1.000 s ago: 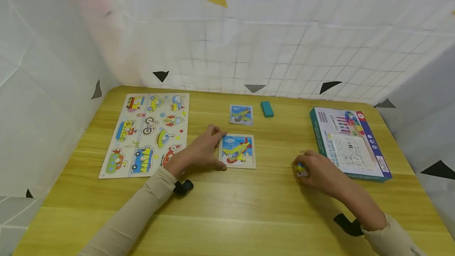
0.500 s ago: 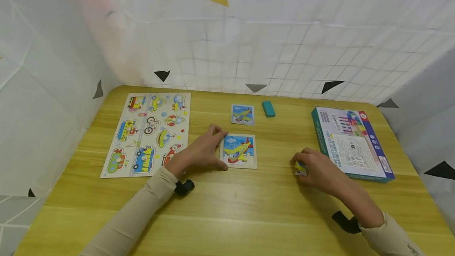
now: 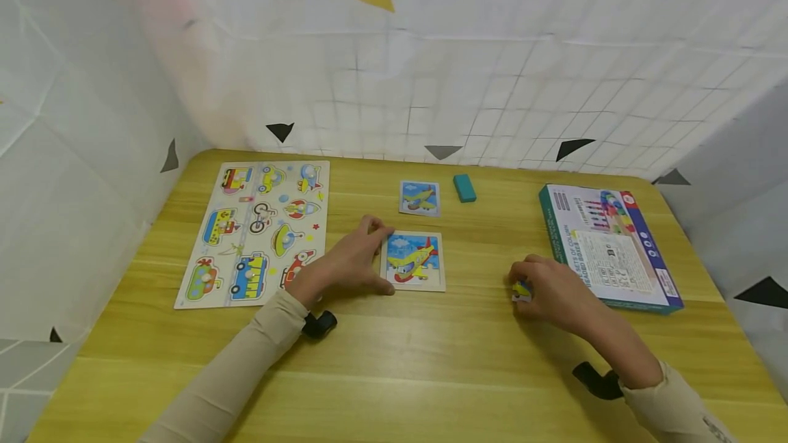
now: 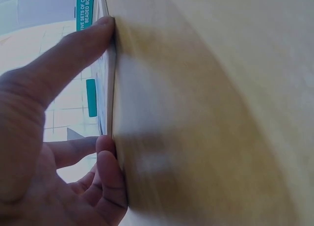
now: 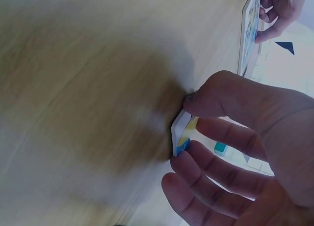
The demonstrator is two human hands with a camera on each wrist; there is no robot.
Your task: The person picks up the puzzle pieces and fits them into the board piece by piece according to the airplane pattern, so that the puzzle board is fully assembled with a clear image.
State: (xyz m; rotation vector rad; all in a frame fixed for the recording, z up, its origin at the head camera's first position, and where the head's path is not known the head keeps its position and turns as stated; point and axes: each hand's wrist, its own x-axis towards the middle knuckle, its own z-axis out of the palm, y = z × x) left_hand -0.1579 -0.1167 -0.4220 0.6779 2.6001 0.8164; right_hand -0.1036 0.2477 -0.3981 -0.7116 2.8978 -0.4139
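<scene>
My left hand [image 3: 347,262] holds the left side of a small square airplane jigsaw puzzle [image 3: 414,262], which lies flat on the table. In the left wrist view the thumb [image 4: 73,56] and the fingers touch its edge at two corners, apart from each other. To the right, my right hand [image 3: 550,292] pinches a loose jigsaw piece [image 3: 521,291] between thumb and fingers, low at the tabletop. The right wrist view shows the piece's pale edge and its yellow and blue face [image 5: 184,132], partly covered by the fingers. A matching airplane picture card [image 3: 420,198] lies behind the puzzle.
A large vehicle peg puzzle board [image 3: 255,231] lies on the left of the wooden table [image 3: 394,374]. On the right is a flat cardboard box [image 3: 609,248], close by the right hand. A teal block [image 3: 464,188] rests at the back, before the white curtain [image 3: 468,87].
The jigsaw piece has turned slightly in my right hand, and those fingers have shifted a little. My left hand stays in place on the puzzle.
</scene>
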